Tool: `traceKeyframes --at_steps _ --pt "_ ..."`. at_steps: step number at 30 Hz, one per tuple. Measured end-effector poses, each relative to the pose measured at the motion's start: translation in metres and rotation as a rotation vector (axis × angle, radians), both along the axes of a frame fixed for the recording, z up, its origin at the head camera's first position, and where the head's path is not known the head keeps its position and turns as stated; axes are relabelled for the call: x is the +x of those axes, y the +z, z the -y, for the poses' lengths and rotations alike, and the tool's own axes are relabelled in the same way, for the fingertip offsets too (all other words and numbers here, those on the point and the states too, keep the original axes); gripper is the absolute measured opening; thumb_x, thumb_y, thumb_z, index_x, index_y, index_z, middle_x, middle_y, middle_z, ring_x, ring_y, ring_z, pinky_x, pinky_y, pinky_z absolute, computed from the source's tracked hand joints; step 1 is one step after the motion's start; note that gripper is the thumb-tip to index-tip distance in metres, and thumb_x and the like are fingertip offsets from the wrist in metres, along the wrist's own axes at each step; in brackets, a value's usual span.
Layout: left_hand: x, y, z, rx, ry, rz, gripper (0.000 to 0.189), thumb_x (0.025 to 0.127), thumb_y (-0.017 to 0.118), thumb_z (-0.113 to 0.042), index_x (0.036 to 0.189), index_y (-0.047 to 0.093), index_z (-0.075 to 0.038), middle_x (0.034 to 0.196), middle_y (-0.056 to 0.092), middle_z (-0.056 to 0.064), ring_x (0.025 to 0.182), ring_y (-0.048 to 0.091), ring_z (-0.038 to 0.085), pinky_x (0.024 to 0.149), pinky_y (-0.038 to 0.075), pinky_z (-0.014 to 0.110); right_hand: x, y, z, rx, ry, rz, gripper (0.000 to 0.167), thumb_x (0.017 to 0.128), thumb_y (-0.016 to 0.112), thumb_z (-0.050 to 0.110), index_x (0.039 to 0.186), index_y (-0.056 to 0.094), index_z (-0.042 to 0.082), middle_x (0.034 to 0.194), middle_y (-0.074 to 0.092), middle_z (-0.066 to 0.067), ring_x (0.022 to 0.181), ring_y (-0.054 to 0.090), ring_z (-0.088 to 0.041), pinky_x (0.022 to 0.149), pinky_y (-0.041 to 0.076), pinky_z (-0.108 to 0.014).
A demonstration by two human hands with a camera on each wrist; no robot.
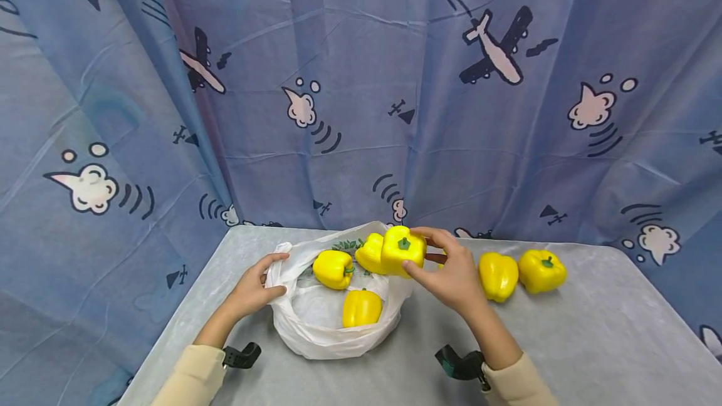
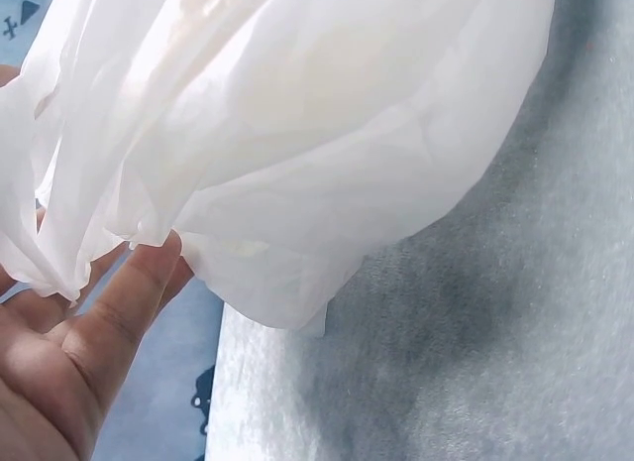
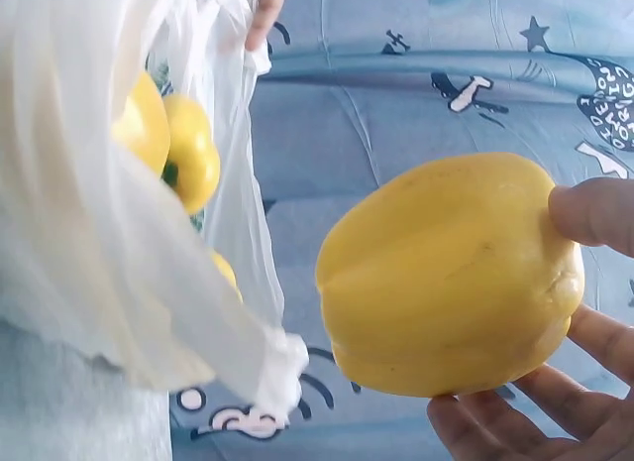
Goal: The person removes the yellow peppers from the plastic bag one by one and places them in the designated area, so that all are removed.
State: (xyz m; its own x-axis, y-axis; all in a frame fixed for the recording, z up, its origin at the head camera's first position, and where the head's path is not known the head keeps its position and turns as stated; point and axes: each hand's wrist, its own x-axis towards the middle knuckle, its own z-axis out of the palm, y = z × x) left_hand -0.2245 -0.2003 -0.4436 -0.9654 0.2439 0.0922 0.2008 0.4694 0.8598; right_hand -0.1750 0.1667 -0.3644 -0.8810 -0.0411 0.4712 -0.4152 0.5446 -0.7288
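A white plastic bag (image 1: 333,346) stands with its mouth spread on the table. My left hand (image 1: 256,287) grips its left rim, thumb and fingers on the thin film (image 2: 287,154). Over the bag's right rim, my right hand (image 1: 451,271) holds a yellow bell pepper (image 1: 403,249) with a green stem; in the right wrist view that pepper (image 3: 446,278) sits between thumb and fingertips. Inside the bag lie a yellow bell pepper (image 1: 333,269) at the left, another pepper (image 1: 362,309) near the front, and a third pepper (image 1: 370,254) partly hidden behind the held one.
Right of my right hand, two more yellow peppers lie on the grey table: one pepper (image 1: 498,276) and, beside it, another pepper (image 1: 542,271). A sliver of yellow shows behind my right fingers. A blue patterned curtain (image 1: 361,111) hangs along the table's back edge.
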Motion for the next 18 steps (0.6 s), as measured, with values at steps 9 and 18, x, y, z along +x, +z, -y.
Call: traceKeyframes --at_steps 9,18 --pt "-0.002 -0.002 0.001 -0.005 0.004 0.003 0.066 0.077 0.067 0.003 0.139 0.045 -0.005 0.144 0.042 0.027 0.097 0.063 0.031 0.069 0.053 0.029 0.004 -0.004 -0.023 0.036 -0.051 -0.007 0.049 0.074 0.082 0.013 0.119 0.063 0.010 0.111 0.061 -0.008 0.104 0.063 -0.030 0.081 0.056 -0.043" --pt "-0.002 -0.001 0.001 -0.012 0.009 0.000 0.066 0.077 0.067 0.002 0.138 0.046 -0.006 0.145 0.041 0.026 0.099 0.063 0.033 0.071 0.053 0.030 0.009 -0.018 -0.035 0.076 -0.096 0.048 0.051 0.075 0.081 0.015 0.121 0.061 0.008 0.124 0.059 -0.014 0.105 0.062 -0.034 0.082 0.055 -0.047"
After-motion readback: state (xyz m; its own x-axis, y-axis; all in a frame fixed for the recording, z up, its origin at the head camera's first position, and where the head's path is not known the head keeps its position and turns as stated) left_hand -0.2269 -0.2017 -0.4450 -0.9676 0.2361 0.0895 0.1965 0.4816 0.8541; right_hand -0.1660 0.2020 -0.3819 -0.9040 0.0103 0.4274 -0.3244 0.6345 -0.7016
